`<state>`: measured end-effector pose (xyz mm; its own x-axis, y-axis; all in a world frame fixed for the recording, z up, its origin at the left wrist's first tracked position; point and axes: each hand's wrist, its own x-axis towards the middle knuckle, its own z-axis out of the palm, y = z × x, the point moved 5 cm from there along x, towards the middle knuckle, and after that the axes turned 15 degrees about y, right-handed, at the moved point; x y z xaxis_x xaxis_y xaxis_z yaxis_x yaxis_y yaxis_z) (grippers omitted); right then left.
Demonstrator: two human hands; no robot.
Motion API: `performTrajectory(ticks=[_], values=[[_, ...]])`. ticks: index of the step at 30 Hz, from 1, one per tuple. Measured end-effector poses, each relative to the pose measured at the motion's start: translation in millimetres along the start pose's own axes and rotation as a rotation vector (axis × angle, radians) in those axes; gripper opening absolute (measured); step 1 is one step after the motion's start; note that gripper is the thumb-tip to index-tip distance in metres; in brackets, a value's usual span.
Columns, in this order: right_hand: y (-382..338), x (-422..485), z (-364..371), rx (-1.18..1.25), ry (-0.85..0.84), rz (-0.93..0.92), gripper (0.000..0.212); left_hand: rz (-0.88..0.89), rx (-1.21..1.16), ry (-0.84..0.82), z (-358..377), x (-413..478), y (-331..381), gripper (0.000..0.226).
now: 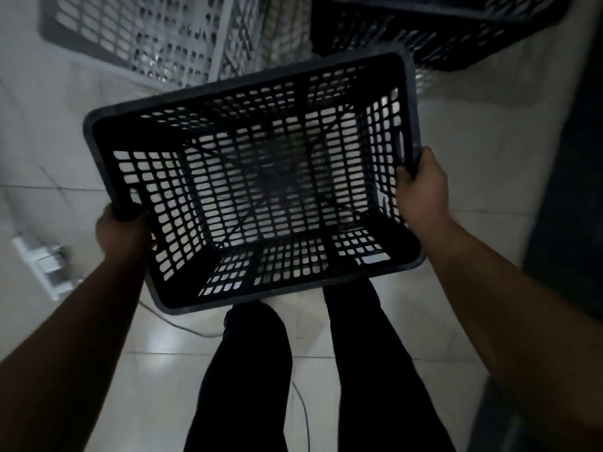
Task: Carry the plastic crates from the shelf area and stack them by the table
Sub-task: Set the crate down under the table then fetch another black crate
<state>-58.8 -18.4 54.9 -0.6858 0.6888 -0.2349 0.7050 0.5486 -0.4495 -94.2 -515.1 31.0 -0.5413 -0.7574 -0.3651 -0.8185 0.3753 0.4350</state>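
Fingers of your left hand (122, 231) curl tight over the rim of the black crate (254, 181) at its 8 o'clock corner, and your right hand (421, 187) is closed the same way on the rim at 3 o'clock, so you hold the crate between both hands, off the floor, in front of your legs (251, 370). It is empty, open side up and tilted a little. Beneath it you see pale glossy floor tiles (163, 386) with grey joints and bright reflections. At 11 o'clock a grey crate (130, 37) stands on the tiles; at 1 o'clock another dark crate (440, 34) stands just beside it. A thin cable (301, 402) trails across the floor at 6 o'clock. A white fitting (45, 262), too blurred to identify, lies at 9 o'clock, and a dark surface (567, 190) runs along the 3 o'clock edge.
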Motion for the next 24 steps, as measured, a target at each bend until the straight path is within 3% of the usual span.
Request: performTrajectory(ticks=[8,15,20,24], values=[[34,-128,-201,0.048,0.225,0.273,0.021,0.265,-0.07,-0.231,-112,-121,126,0.022],[113,-287,-307,0.184,0.439,0.534,0.02,0.654,0.049,-0.459,-159,-231,198,0.013],[199,-415,-344,0.226,0.608,0.754,0.019,0.876,0.156,-0.647,-144,-353,197,0.016],[274,-529,-352,0.261,0.725,0.943,0.017,1.054,0.239,-0.767,-131,-461,150,0.018]])
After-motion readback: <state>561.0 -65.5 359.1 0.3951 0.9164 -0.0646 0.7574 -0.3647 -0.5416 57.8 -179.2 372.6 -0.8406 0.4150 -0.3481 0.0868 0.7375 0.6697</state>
